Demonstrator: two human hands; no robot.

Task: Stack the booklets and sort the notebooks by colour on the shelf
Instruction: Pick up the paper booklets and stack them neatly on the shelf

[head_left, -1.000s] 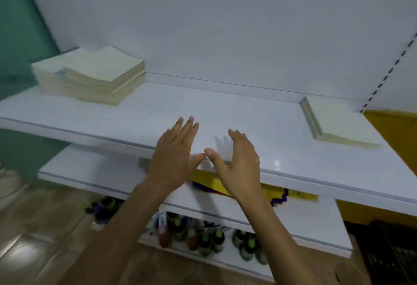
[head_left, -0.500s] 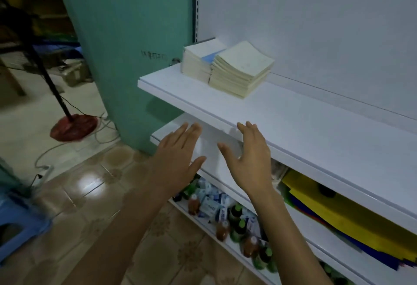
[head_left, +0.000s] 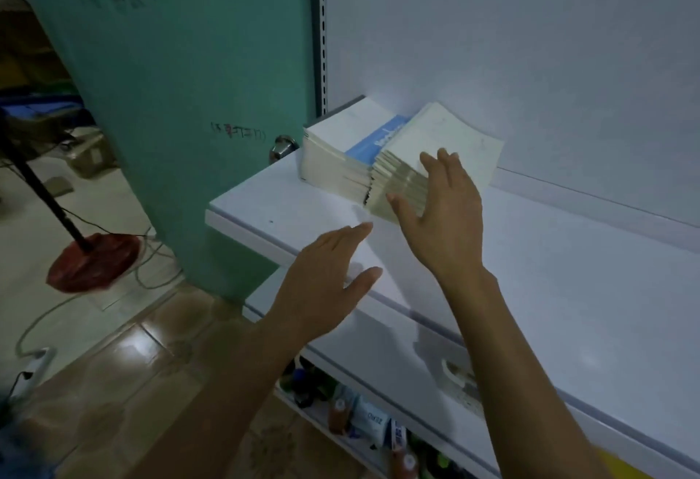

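Two piles of booklets sit at the left end of the white shelf [head_left: 568,289]. The nearer pile of cream booklets [head_left: 447,137] lies skewed, overlapping a taller white pile [head_left: 333,148] whose top cover shows a blue band. My right hand [head_left: 443,209] is open with fingers spread, right in front of the cream pile's near corner; whether it touches is unclear. Lower and to the left, my left hand [head_left: 325,281] hovers open over the shelf's front edge, holding nothing.
A teal wall panel [head_left: 189,99] stands left of the shelf, with a metal knob [head_left: 282,147] beside the piles. A lower shelf [head_left: 397,349] and bottles [head_left: 360,418] sit below. A fan's red base [head_left: 92,262] and cables lie on the tiled floor.
The view has swung left along the shelf and closer to the two piles. Both open hands have risen from below the shelf edge; the right one has reached the cream pile.
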